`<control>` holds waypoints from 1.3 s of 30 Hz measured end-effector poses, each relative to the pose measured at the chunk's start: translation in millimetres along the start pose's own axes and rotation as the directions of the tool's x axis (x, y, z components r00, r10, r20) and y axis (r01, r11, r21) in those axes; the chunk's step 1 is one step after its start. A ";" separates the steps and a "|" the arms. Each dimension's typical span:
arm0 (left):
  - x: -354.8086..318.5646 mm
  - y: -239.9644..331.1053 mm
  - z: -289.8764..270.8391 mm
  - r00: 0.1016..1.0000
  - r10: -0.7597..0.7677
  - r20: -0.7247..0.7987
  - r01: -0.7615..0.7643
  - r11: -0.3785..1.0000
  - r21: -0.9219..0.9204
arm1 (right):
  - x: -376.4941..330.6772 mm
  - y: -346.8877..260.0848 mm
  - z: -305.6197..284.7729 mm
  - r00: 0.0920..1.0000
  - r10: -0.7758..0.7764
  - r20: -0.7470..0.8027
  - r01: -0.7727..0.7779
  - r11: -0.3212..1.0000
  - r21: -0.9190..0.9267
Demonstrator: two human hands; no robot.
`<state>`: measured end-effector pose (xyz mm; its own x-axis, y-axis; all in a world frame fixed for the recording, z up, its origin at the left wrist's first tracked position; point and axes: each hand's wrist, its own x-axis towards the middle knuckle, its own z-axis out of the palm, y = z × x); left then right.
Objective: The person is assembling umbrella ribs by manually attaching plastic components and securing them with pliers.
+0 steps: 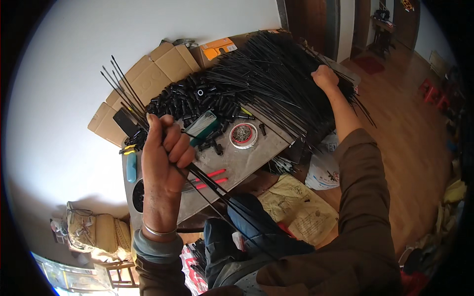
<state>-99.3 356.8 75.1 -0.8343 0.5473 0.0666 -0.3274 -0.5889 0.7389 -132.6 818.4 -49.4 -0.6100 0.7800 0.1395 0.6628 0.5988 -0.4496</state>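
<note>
Item: thin, stiff black rods (148,106), a small bunch clenched in the left hand (165,158) over the counter (247,163), right hand (324,77) gripping the large fanned heap (266,74) beyond the round tin (243,134); smooth strands may slip, snag or spill.

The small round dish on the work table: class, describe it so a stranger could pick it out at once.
Start at the grey work table heaped with long black rods. Just below that heap, right of the left hand, sits the small round dish. It alone is round with a red and white rim, holding tiny metal bits, while its neighbours are black tubes.
</note>
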 end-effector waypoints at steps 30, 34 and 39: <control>22.1 14.5 14.6 0.901 0.411 -0.136 -0.359 0.885 0.297 | -293.0 -177.9 -26.5 0.537 -0.843 -0.011 0.323 0.193 0.926; 12.4 38.2 3.5 0.854 0.497 -0.156 -0.412 0.827 0.382 | -312.2 -195.2 -17.8 0.315 -0.942 0.115 -0.176 0.061 0.982; -21.2 82.0 19.6 0.872 0.425 -0.243 -0.309 0.863 0.401 | -346.9 -224.7 -44.9 0.223 -0.966 0.134 -0.381 0.040 0.924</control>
<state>-99.7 308.6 147.4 -0.9744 0.0821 0.2093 0.1532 -0.4389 0.8854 -50.4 421.5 42.8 -0.8341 -0.4287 0.3471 -0.1422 -0.4409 -0.8862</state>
